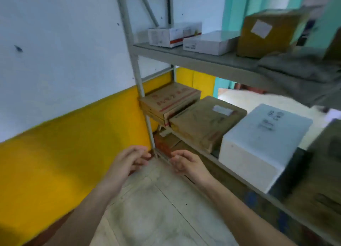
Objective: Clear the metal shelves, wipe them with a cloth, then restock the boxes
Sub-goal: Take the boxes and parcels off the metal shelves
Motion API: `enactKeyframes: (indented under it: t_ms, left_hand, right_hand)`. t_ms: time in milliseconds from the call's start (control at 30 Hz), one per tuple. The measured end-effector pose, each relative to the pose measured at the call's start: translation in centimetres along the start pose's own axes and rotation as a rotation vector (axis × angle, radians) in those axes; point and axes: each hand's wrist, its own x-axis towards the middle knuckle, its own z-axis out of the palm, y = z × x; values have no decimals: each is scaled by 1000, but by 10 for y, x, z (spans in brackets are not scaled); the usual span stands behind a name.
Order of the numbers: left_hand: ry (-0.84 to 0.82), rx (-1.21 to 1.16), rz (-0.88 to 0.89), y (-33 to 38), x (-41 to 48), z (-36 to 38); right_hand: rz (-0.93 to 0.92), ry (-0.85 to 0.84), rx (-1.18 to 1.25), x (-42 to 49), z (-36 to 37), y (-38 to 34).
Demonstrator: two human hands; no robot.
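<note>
A grey metal shelf unit (184, 56) stands on the right. Its upper shelf carries two white boxes (169, 34) (208, 42), a brown carton (267, 31) and a grey cloth (302, 68). On the lower shelf (238, 173) sit a stack of flat cardboard boxes (169, 101), a brown carton (206, 122) and a white foam box (262, 146). My left hand (129, 160) and my right hand (186, 162) hover empty over the floor in front of the shelf's corner post, fingers loosely curled, palms facing each other.
A white and yellow wall (64, 98) runs along the left. The tiled floor (156, 208) lies below my arms. Dark boxes (324, 172) fill the lower shelf's right end. Red-brown items (164, 146) lie under the lower shelf near the post.
</note>
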Motion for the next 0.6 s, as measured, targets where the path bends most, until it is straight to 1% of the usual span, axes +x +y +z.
enactKeyframes:
  t_ms: [100, 133, 233, 300, 333, 467, 533, 600]
  left_hand:
    - [-260, -23, -6, 7, 33, 75]
    - [-390, -14, 8, 10, 31, 109]
    - [-681, -37, 31, 14, -1, 193]
    - [-836, -63, 40, 4, -29, 238]
    - [-941, -41, 27, -4, -55, 265]
    - [-1161, 53, -28, -25, -130, 313]
    - [-1254, 83, -31, -30, -167, 330]
    - [-1286, 105, -37, -31, -192, 344]
  right_hand:
    - [76, 273, 78, -46, -46, 16]
    - [115, 413, 131, -75, -64, 21]
    - [144, 726, 170, -160, -101, 29]
    - [142, 902, 198, -210, -115, 46]
    - [172, 1023, 236, -247, -116, 62]
    - [255, 1214, 376, -326, -104, 106]
    - [239, 1303, 409, -364, -105, 121]
    - [217, 1364, 451, -394, -112, 130]
